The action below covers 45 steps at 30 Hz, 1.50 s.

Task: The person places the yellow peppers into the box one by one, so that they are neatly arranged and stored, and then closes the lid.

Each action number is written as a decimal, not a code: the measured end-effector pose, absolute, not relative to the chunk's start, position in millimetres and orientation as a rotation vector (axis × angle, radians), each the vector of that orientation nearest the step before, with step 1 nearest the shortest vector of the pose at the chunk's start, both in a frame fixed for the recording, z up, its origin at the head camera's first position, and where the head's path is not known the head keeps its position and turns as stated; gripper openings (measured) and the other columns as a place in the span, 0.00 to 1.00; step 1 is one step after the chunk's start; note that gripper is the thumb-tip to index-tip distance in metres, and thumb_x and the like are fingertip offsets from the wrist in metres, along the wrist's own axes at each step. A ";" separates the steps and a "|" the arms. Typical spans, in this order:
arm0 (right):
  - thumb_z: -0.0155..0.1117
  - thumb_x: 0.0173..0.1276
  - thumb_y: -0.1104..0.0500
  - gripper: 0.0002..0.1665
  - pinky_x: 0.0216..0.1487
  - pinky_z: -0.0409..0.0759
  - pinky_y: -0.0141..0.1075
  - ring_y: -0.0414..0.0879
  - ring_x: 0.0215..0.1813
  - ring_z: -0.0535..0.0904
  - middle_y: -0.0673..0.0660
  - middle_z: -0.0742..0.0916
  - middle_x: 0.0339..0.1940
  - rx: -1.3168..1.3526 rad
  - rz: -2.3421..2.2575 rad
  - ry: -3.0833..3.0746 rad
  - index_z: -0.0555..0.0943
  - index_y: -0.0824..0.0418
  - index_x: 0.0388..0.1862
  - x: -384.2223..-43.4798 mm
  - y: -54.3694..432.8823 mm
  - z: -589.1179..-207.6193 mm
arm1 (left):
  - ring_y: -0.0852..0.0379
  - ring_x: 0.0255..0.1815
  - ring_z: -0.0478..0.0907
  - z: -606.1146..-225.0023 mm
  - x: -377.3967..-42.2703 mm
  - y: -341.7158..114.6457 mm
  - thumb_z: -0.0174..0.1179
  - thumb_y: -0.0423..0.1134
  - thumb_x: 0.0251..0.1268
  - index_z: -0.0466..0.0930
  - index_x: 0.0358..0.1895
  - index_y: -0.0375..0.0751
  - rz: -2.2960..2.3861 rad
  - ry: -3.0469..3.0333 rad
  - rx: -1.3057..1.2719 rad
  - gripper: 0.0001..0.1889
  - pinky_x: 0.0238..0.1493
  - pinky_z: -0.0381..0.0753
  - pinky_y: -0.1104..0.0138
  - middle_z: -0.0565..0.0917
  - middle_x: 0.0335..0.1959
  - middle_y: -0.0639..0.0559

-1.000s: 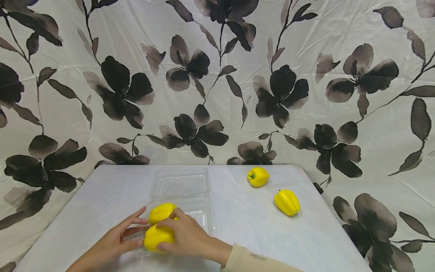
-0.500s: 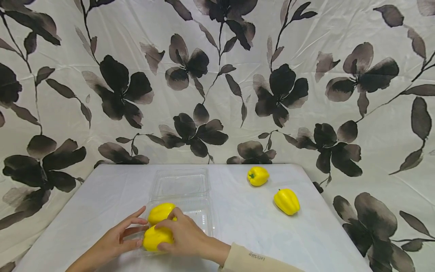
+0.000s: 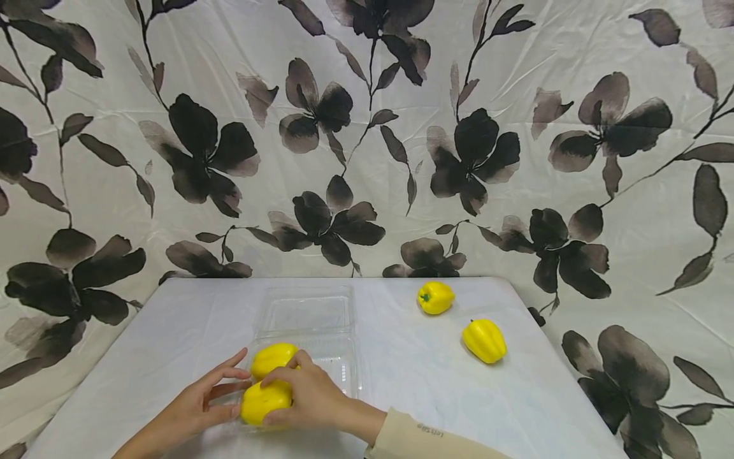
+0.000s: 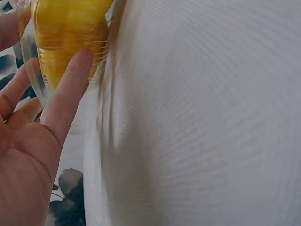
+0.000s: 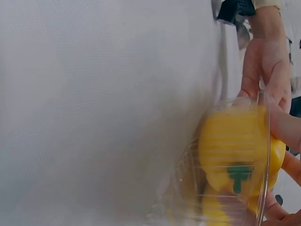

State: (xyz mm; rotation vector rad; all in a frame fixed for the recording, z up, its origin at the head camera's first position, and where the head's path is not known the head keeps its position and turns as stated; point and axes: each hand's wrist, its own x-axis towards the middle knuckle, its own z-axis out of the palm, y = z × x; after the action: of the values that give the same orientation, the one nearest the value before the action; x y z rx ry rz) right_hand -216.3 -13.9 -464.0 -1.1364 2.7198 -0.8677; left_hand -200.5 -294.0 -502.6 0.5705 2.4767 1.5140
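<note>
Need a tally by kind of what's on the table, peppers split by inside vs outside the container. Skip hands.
Yellow peppers inside: 2
Yellow peppers outside: 2
Clear container, counted as one piece with its open lid: 1
Total: 5

Pale floral backdrop [image 3: 401, 172] behind a white table [image 3: 424, 376].
Grey-black blossoms [image 3: 477, 132] and leafy stems [image 3: 383, 118] spread across its creased, evenly lit face; the table appears covered in woven cloth, though the wrist views blur it.
</note>
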 end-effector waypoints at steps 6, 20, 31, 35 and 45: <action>0.81 0.63 0.38 0.31 0.45 0.72 0.24 0.34 0.45 0.70 0.45 0.73 0.50 -1.154 -0.843 2.693 0.84 0.41 0.64 -218.4 -11.4 -462.3 | 0.28 0.70 0.75 -500.8 -201.1 -293.9 0.65 0.38 0.77 0.72 0.69 0.43 1.518 2.469 0.566 0.23 0.60 0.88 0.60 0.46 0.87 0.33; 0.74 0.73 0.44 0.30 0.51 0.78 0.25 0.35 0.53 0.77 0.46 0.78 0.59 -1.278 -0.749 2.595 0.81 0.42 0.72 -227.4 17.3 -449.1 | 0.39 0.71 0.77 -499.4 -201.5 -292.8 0.68 0.40 0.75 0.74 0.69 0.45 1.491 2.480 0.494 0.23 0.60 0.86 0.66 0.46 0.88 0.35; 0.72 0.75 0.52 0.29 0.65 0.80 0.33 0.38 0.64 0.76 0.45 0.78 0.65 -1.285 -0.739 2.643 0.79 0.42 0.73 -247.4 87.1 -426.0 | 0.30 0.72 0.75 -498.7 -203.6 -290.4 0.68 0.41 0.74 0.74 0.68 0.43 1.489 2.480 0.457 0.24 0.61 0.87 0.54 0.45 0.88 0.34; 0.71 0.75 0.54 0.29 0.70 0.79 0.39 0.40 0.68 0.74 0.45 0.78 0.67 -1.260 -0.743 2.665 0.79 0.41 0.73 -257.8 116.2 -425.0 | 0.29 0.72 0.74 -500.3 -204.0 -291.0 0.69 0.42 0.74 0.74 0.68 0.43 1.493 2.474 0.454 0.24 0.62 0.87 0.55 0.45 0.88 0.35; 0.73 0.73 0.57 0.29 0.72 0.78 0.50 0.44 0.69 0.75 0.43 0.81 0.66 -1.212 -0.703 2.750 0.80 0.44 0.71 -273.6 196.1 -421.4 | 0.30 0.73 0.74 -503.9 -203.8 -292.5 0.70 0.44 0.73 0.75 0.67 0.45 1.474 2.492 0.415 0.25 0.63 0.86 0.54 0.46 0.89 0.38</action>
State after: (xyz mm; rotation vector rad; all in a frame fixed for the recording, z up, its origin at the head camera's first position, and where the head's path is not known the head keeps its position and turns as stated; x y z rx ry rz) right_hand -273.6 196.1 -421.4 -1.2119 2.7505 -0.7027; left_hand -203.8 -292.5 -503.9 0.4146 2.4923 1.4737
